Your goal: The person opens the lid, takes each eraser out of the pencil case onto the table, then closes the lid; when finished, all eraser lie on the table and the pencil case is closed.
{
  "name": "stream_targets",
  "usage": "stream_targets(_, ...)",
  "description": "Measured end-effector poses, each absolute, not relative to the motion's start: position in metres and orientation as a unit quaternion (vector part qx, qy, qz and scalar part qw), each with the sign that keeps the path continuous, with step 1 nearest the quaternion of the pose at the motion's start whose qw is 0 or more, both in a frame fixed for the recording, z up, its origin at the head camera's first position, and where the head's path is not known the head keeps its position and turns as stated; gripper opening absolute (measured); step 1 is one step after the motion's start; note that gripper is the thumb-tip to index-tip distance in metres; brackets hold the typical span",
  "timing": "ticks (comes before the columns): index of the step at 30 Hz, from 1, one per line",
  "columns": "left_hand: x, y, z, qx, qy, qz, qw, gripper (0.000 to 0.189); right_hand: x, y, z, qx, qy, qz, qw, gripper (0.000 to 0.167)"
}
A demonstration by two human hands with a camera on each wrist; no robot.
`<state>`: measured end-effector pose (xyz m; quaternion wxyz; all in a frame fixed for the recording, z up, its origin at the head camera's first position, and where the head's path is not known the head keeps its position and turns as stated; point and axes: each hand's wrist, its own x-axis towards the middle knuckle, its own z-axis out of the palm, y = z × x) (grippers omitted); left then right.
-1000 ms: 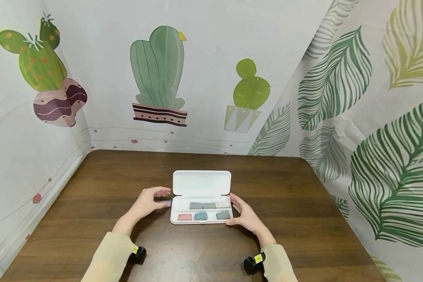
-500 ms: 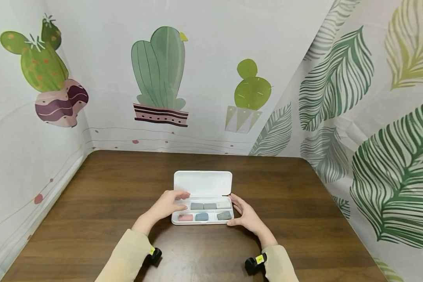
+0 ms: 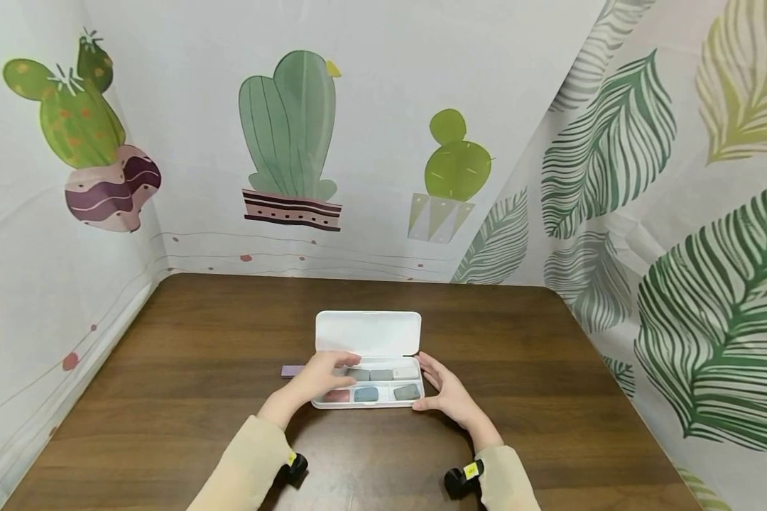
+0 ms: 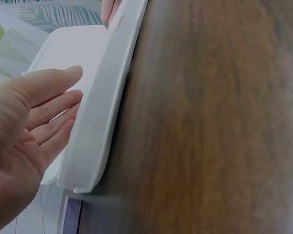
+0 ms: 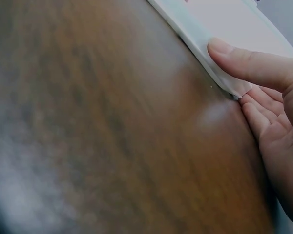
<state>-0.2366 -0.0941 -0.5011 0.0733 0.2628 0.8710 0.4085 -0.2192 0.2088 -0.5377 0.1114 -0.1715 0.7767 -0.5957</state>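
Note:
A white hinged case (image 3: 368, 333) lies with its lid raised, its tray divided into compartments. Over the tray's left part is my left hand (image 3: 322, 376), thumb and fingers apart, near the left grey block (image 3: 358, 374) and partly covering a pink block (image 3: 337, 395). The left wrist view shows that hand (image 4: 34, 117) with loosely extended fingers and nothing between them. My right hand (image 3: 445, 390) holds the case's right end, thumb at the front corner and fingers along the side. A flat purple piece (image 3: 291, 371) lies on the table left of the case.
Also in the tray are a second grey block (image 3: 381, 375), a white block (image 3: 405, 372), a blue block (image 3: 366, 394) and a dark grey block (image 3: 406, 392). The brown wooden table (image 3: 486, 326) meets a printed cloth backdrop (image 3: 383, 142) behind.
My left hand has moved right, from the purple piece at the case's left side to over the tray. It has let go of that piece. The right hand has stayed at the case.

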Motion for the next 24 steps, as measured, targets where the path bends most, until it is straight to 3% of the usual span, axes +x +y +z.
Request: stream_targets(24, -0.235, -0.08, -0.506, 0.272, 0.892, 0.359, 0.041, 0.036, -0.218, 0.209, -0.539, -0.17, 0.772, -0.603, 0.106, 0.101)
